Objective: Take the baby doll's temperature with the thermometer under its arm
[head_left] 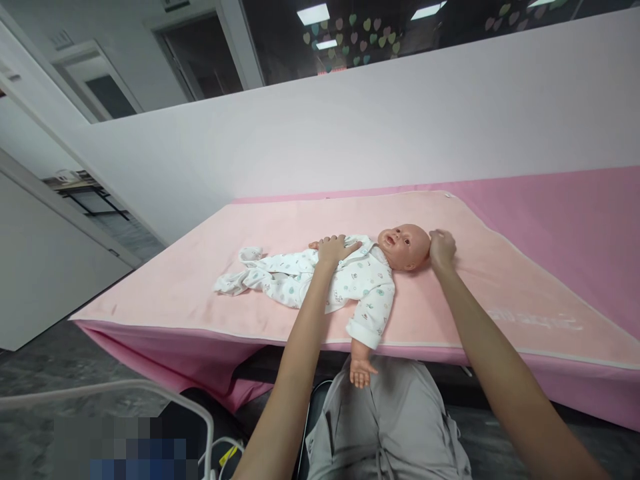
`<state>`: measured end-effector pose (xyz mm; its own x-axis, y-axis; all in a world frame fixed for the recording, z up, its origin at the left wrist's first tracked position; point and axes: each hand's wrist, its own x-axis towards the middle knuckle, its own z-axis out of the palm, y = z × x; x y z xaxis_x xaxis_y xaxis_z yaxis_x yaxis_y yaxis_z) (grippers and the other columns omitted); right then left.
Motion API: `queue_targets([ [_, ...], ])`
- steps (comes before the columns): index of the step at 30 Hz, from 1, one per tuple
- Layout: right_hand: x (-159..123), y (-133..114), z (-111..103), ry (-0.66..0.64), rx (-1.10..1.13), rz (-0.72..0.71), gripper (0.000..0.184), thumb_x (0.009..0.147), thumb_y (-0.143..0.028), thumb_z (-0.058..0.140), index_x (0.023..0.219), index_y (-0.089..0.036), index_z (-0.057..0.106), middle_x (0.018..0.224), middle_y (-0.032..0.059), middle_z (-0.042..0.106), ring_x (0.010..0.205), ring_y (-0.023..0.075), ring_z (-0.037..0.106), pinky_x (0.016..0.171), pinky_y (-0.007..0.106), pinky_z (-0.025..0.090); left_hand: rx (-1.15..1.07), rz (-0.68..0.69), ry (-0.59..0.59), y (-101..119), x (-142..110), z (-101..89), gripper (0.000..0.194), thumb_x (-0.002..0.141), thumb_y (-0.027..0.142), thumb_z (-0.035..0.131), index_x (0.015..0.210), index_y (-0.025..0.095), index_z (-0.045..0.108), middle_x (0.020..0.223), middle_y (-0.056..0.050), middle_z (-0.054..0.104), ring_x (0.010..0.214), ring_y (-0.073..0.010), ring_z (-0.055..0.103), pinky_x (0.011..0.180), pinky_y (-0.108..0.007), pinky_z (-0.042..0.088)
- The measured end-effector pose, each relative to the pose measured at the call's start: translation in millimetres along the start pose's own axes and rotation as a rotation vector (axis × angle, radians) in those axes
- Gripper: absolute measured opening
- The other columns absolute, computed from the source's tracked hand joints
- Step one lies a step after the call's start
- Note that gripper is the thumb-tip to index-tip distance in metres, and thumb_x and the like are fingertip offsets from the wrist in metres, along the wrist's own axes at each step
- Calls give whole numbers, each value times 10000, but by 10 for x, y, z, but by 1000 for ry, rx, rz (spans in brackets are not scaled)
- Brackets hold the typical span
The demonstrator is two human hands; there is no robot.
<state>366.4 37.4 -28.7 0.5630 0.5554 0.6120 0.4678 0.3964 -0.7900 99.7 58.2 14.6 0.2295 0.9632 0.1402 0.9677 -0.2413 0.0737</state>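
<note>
A baby doll [365, 277] in a white printed sleepsuit lies on its back, head to the right and legs to the left. My left hand [336, 249] rests on the doll's chest with its fingers spread. At the top of the doll's head, my right hand [443, 248] is closed, its fingers curled; whether anything is in them is hidden. One doll arm hangs over the near table edge, palm showing. Under the doll lies a peach mat [180, 283].
Pink cloth [565, 220] covers the table beneath the mat. A white wall [350, 140] runs along the far side. Near the lower left are a pale curved metal bar [125, 385] and a white cable. My legs in grey trousers [390, 420] are at the near edge.
</note>
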Motion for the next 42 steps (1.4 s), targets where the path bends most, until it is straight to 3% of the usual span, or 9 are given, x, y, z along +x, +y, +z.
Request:
queue_targets([
  [3, -35, -177, -69, 153, -177, -159, 414, 770, -309, 444, 1142, -144, 515, 1146, 132, 577, 1017, 243, 557, 909, 442, 421, -5, -11, 3, 7, -13, -5, 750, 749, 746, 185, 1204, 231, 484, 1183, -107, 569, 1128, -287, 472, 936, -411, 313],
  [7, -218, -422, 9, -117, -306, -508, 322, 808, -279, 416, 1067, -172, 573, 1147, 115, 595, 1124, 236, 512, 980, 416, 379, -28, 0, 19, 1, -21, -5, 742, 740, 751, 216, 1181, 227, 500, 1174, -106, 573, 1118, -289, 477, 935, -408, 317],
  [10, -315, -463, 89, -183, -291, -542, 276, 826, -270, 400, 971, -186, 619, 1090, 93, 628, 1101, 219, 530, 982, 399, 379, -37, 7, 31, -8, -20, 5, 749, 740, 751, 213, 1175, 217, 506, 1155, -113, 582, 1105, -293, 486, 929, -414, 322],
  [19, -226, -287, 169, -19, 7, 182, 403, 772, -493, 438, 905, -160, 623, 946, 89, 659, 886, 242, 592, 813, 401, 473, -15, -8, 17, 2, -17, 5, 729, 749, 744, 204, 1182, 235, 496, 1171, -101, 576, 1117, -284, 480, 936, -408, 314],
  [23, -158, -101, 151, -313, 280, 563, 574, 814, -583, 225, 826, -139, 587, 762, 124, 646, 712, 263, 611, 665, 441, 512, -22, -9, 17, 0, -16, 2, 732, 743, 747, 213, 1178, 233, 501, 1168, -104, 578, 1115, -287, 481, 935, -409, 318],
  [25, -109, -43, 102, -398, 246, 482, 579, 822, -585, 211, 844, -145, 588, 752, 129, 634, 715, 272, 612, 665, 458, 510, -32, -4, 25, -2, -16, 5, 734, 740, 748, 222, 1174, 228, 507, 1162, -106, 580, 1108, -289, 484, 932, -407, 322],
  [32, -127, -250, -8, 21, -118, -87, 472, 876, -472, 226, 1122, -198, 522, 1197, 137, 514, 1165, 269, 456, 960, 470, 356, -47, 26, 50, -15, -23, 22, 754, 750, 744, 183, 1154, 203, 519, 1128, -117, 592, 1087, -289, 492, 935, -410, 310],
  [37, -374, -428, 118, -172, -293, -463, 352, 844, -344, 343, 1011, -190, 612, 1083, 92, 621, 1133, 246, 502, 1003, 454, 330, -61, 23, 63, -17, -31, 31, 723, 749, 735, 238, 1148, 203, 521, 1131, -119, 590, 1089, -291, 491, 935, -421, 305],
  [42, -394, -451, 176, -45, -180, -346, 340, 852, -341, 359, 958, -185, 642, 1095, 72, 629, 1092, 208, 528, 978, 402, 369, -66, 21, 64, -6, -34, 14, 732, 753, 731, 240, 1138, 183, 535, 1116, -132, 597, 1076, -301, 496, 923, -423, 310],
])
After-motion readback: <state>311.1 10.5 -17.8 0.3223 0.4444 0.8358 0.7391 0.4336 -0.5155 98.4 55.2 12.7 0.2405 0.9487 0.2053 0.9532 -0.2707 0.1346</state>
